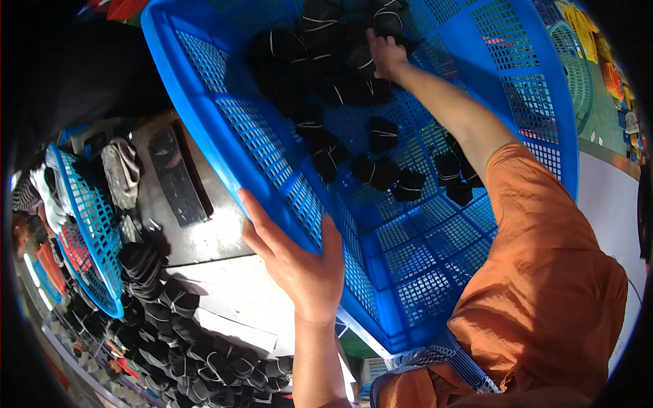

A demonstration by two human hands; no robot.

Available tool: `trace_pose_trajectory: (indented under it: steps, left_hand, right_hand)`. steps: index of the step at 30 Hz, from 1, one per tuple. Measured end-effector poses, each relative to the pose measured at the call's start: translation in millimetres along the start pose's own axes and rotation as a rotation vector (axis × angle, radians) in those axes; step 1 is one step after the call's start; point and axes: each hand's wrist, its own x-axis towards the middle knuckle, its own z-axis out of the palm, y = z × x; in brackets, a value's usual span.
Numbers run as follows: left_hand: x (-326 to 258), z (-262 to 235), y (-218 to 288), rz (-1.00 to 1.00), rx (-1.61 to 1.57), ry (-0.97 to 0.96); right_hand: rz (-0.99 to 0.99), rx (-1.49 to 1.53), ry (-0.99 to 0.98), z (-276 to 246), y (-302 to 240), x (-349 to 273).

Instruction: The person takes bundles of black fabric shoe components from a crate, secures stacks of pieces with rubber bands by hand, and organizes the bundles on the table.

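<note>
A large blue plastic basket (pixel 401 231) with latticed walls is tilted in front of me. My left hand (pixel 299 272) clasps its left rim, thumb on the inner side and fingers on the outer. Deep inside, my right hand (pixel 389 60) reaches to the far end, fingers spread and touching small black bundles (pixel 364 61) tied with pale bands. Nothing shows in its grasp. Most of the bundles are heaped at the basket's shaded far end, while several loose bundles (pixel 374 171) lie scattered nearer the middle.
At lower left, a pile of similar black bundles (pixel 197 360) lies on a white table surface (pixel 238 292). A light-blue basket (pixel 88 231) stands beyond it, near a grey cloth (pixel 121 173) and a dark flat plate (pixel 178 173). A green basket (pixel 573 75) is at far right.
</note>
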Motion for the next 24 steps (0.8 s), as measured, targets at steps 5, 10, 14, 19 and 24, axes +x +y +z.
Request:
trace_pose_trajectory:
  steps: [5,10,14,19,24]
  left_hand:
    - [4.2,10.4,-4.2,0.143,0.089,0.041]
    - [-1.7,4.2,-7.0,0.127,-0.037,0.155]
    - [-27.9,-0.4,-9.4,0.250,-0.363,0.200]
    - [-76.8,-61.3,23.7,-0.161,-1.468,-0.297]
    - [-126.6,-105.8,-3.1,-0.206,-1.559,-0.178]
  right_hand:
    - [0.244,1.072,-0.162,24.6,38.3,-25.2]
    - [0.074,2.278,-0.687,-68.3,-3.5,-166.2]
    - [-0.127,2.237,-0.631,-161.7,-27.3,-269.0]
    - [-0.309,1.832,-0.348,-235.4,-68.9,-346.7]
    - [-0.436,1.242,0.132,-253.7,-121.3,-410.8]
